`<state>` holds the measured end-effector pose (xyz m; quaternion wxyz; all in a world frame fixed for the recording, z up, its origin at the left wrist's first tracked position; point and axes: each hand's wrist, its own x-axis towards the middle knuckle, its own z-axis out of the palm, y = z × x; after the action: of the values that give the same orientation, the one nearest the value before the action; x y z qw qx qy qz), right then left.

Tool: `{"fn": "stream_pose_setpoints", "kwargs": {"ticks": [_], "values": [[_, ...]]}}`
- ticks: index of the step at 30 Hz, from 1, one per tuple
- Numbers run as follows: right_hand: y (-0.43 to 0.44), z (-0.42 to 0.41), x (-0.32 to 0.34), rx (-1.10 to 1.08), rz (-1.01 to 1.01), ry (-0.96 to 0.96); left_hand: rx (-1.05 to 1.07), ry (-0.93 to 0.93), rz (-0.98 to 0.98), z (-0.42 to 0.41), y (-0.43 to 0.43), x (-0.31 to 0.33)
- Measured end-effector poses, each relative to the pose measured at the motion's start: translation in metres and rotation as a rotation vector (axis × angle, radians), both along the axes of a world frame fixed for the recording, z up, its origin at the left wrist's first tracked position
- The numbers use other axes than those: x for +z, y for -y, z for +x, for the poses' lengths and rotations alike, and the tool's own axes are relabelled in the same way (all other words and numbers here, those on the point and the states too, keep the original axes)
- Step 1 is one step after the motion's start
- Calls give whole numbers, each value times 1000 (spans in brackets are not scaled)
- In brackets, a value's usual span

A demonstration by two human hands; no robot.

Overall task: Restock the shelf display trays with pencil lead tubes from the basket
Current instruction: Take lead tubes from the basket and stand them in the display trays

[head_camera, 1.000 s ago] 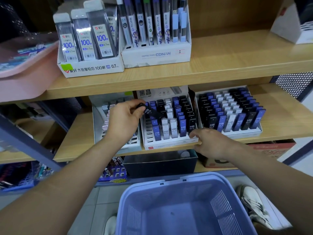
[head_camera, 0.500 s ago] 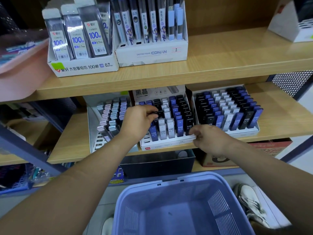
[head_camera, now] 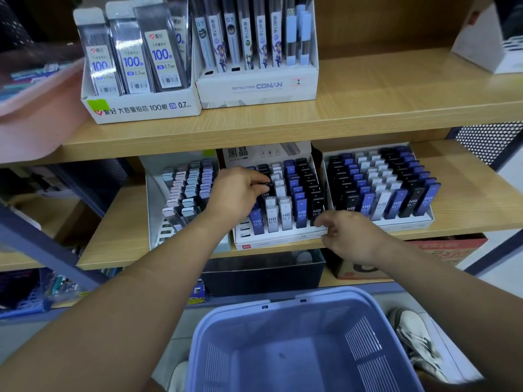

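Note:
My left hand (head_camera: 237, 193) reaches over the left side of the middle display tray (head_camera: 278, 240), its fingertips pinching the top of a black lead tube (head_camera: 266, 184) that stands among the rows. My right hand (head_camera: 346, 236) rests on the tray's front right corner, fingers curled against its white edge. That tray holds rows of blue, white and black tubes marked HB. The lavender basket (head_camera: 305, 346) sits below me; I see no tubes inside it.
A full tray (head_camera: 379, 190) of black, blue and white tubes stands to the right, a grey tray (head_camera: 185, 190) of pastel tubes to the left. The upper wooden shelf (head_camera: 368, 108) carries two white boxes of long lead packs. A pink bin (head_camera: 36, 117) sits far left.
My left hand has carried the black tube rightward and down into the middle tray's rows. My right hand has stayed at the tray's front corner. The view moved closer.

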<state>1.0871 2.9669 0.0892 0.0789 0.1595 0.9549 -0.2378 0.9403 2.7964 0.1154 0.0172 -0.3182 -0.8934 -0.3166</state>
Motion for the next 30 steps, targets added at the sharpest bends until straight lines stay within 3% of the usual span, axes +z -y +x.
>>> {"fn": "stream_pose_setpoints", "kwargs": {"ticks": [6, 12, 22, 28, 30], "values": [[0, 1, -1, 4, -5, 2, -37, -36, -147, -2, -2, 4], [4, 0, -4, 8, -14, -3, 26, -23, -70, 1, -8, -1], [13, 4, -10, 69, 79, 17, -50, -144, -158, 10, -1, 2], [16, 3, -11, 31, 30, 7, -24, 69, -214, 22, -2, 1], [15, 3, -11, 16, 3, -8, -65, 51, -210, 21, -2, -5]]}}
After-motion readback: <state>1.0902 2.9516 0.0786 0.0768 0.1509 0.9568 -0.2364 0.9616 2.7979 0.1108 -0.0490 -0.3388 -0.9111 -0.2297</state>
